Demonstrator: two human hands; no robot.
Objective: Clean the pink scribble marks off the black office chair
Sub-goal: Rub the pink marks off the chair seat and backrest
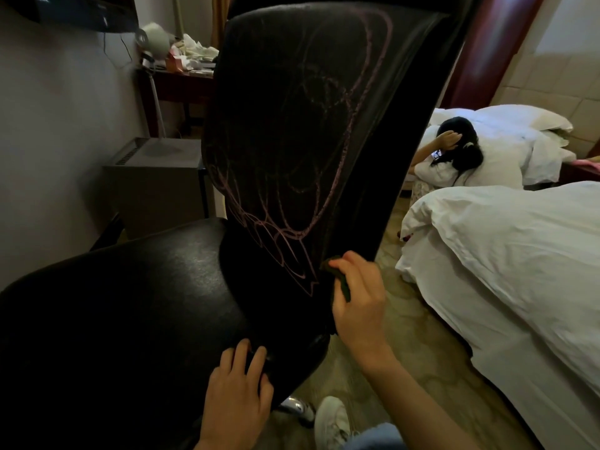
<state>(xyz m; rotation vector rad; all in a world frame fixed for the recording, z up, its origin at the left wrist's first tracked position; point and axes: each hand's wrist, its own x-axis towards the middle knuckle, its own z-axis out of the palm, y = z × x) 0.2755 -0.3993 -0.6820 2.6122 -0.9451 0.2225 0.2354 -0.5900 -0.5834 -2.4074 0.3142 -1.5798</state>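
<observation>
Right hand: fingers curled around a dark cloth, pressing it on the black office chair backrest | left hand: fingers flat on the seat edge | pink scribble marks: just left of the cloth.

- Black office chair covered in leather-like upholstery, finely grained, with a dull sheen on the seat.
- Pink scribble marks look chalky and matt.
- Bedding is white cloth, creased.
- Cabinet appears smooth, matt grey.

Hotel bedroom, two white-sheeted beds, cluttered desk, wall-mounted television
</observation>
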